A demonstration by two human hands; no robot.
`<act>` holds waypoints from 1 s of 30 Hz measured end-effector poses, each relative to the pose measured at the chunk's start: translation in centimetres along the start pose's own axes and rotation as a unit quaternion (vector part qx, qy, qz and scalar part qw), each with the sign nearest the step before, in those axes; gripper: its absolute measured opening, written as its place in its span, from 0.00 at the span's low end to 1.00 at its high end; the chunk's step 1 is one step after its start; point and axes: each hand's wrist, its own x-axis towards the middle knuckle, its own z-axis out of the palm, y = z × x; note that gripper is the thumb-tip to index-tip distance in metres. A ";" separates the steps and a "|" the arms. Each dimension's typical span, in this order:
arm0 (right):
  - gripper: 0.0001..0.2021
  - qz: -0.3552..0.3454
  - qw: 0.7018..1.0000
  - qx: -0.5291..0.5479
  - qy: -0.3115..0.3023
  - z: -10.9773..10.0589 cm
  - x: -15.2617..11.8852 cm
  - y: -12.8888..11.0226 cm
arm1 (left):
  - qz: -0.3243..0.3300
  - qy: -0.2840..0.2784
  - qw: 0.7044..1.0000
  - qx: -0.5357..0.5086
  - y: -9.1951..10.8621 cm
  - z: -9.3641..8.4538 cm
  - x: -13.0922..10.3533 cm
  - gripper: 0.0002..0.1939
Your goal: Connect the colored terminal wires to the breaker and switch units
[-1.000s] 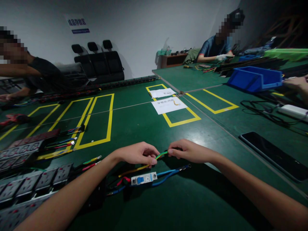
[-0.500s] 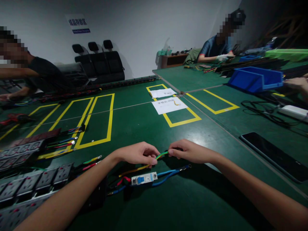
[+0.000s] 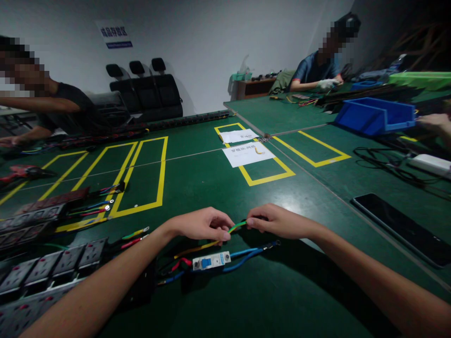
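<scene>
A yellow-green wire [image 3: 237, 226] runs between my two hands above the green table. My left hand [image 3: 206, 224] pinches it between thumb and fingers, and its yellow length trails off to the left. At the wire's right end, my right hand [image 3: 266, 218] has its fingertips closed on it; the very tip is hidden. Just below lies a white circuit breaker [image 3: 211, 261] with a blue switch. Blue wires [image 3: 243, 259] with dark ends come out of it to the right. Red and black leads join it on the left, near a socket strip [image 3: 66, 263] partly behind my left forearm.
A dark phone [image 3: 401, 227] lies at the right, with black cables and a blue bin [image 3: 375, 115] beyond. Paper sheets [image 3: 246, 152] and yellow tape outlines mark the table. More socket strips lie left. Co-workers sit at the far left and far right; another hand shows at the right edge.
My hands and the wire stay in the same place. The co-worker at the left has shifted slightly to the right, and the far one's gloved hand has moved a little.
</scene>
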 end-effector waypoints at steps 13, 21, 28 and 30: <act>0.18 0.003 1.000 0.003 -0.001 0.1 0.1 0.2 | -0.001 -0.006 1.000 0.006 -0.1 -0.1 0.0 0.19; 0.18 0.003 1.000 -0.004 -0.001 0.0 0.1 0.0 | -0.004 -0.003 1.000 -0.003 0.0 0.0 0.0 0.19; 0.18 0.000 1.000 -0.006 0.003 0.1 0.0 0.1 | -0.011 -0.004 1.000 -0.004 0.2 0.0 -0.1 0.18; 0.18 0.001 1.000 -0.005 0.002 0.0 0.0 0.1 | -0.009 -0.003 1.000 -0.004 0.2 0.0 -0.1 0.18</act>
